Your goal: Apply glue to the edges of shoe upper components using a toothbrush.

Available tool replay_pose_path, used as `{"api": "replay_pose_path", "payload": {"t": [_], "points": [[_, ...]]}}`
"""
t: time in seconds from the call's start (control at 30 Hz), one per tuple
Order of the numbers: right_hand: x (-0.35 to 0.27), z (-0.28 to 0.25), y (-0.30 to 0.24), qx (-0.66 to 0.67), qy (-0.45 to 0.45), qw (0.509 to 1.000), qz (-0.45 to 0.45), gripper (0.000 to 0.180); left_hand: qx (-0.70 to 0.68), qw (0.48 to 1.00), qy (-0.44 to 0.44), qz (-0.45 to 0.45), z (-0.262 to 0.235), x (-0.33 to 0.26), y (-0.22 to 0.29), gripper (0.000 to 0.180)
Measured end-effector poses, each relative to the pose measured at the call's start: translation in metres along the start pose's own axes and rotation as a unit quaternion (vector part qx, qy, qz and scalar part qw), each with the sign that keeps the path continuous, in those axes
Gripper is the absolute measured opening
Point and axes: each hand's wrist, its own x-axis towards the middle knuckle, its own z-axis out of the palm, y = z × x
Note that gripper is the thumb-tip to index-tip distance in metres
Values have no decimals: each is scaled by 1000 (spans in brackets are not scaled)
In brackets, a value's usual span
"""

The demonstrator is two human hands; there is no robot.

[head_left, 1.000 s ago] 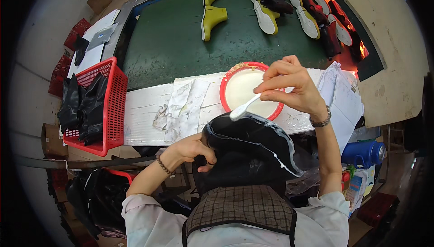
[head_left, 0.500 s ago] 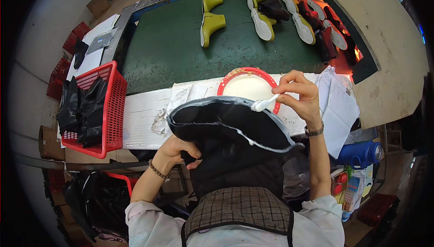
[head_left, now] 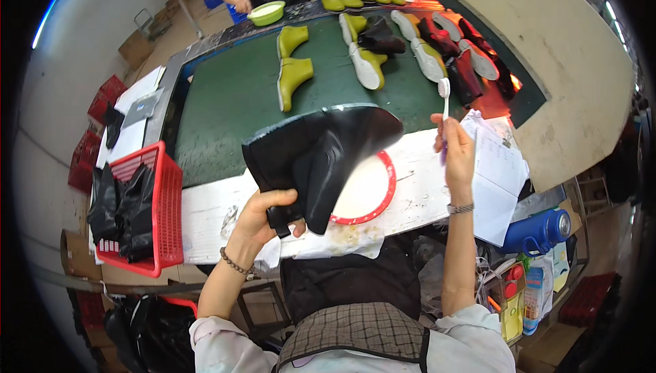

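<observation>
A black boot upper (head_left: 318, 144) is in my left hand (head_left: 258, 217), whose thumb and fingers close around its lower end. Its wide edge faces away from me, and part of it overlaps the red-rimmed bowl (head_left: 391, 192) of white paste. Off to the right, my right hand (head_left: 459, 154) is closed round the handle of a white toothbrush (head_left: 445, 91). The brush points upward, bristles at the top, apart from both the upper and the bowl. The bowl rests on a white board (head_left: 417, 192) in front of me.
Yellow-green boots (head_left: 295, 83) and dark boots with pale soles lie on a green conveyor belt (head_left: 225, 113). At left stands a red basket (head_left: 167, 216) of black uppers. Papers (head_left: 492, 182) and a blue flask (head_left: 536, 231) are at right. A co-worker's hand (head_left: 242, 5) reaches a green bowl (head_left: 266, 14).
The boot upper has been turned over and lifted forward, its edge now away from me. The toothbrush has left that edge and swung right, upright. A co-worker has come into view at the far side.
</observation>
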Motion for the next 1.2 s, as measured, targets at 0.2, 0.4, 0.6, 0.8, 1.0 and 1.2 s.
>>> {"api": "replay_pose_path", "payload": {"t": [0.2, 0.4, 0.6, 0.8, 1.0, 1.2], "points": [[-10, -13, 111, 128, 147, 973, 122, 24, 0, 999, -10, -52, 44, 125, 23, 36], [-23, -7, 126, 64, 234, 967, 70, 24, -32, 999, -15, -21, 88, 277, -18, 33], [-20, -2, 132, 61, 220, 969, 88, 22, 48, 996, 69, -20, 71, 390, -73, 31], [-15, -18, 155, -32, 243, 966, 87, 24, 353, 921, 111, -125, 61, 395, -84, 42], [-18, -19, 132, 44, 218, 970, 98, 20, 491, 864, -17, 113, 43, 223, 22, 66], [-22, -8, 124, 13, 176, 979, 104, 31, 794, 336, 379, 336, -117, -9, 149, 55]]}}
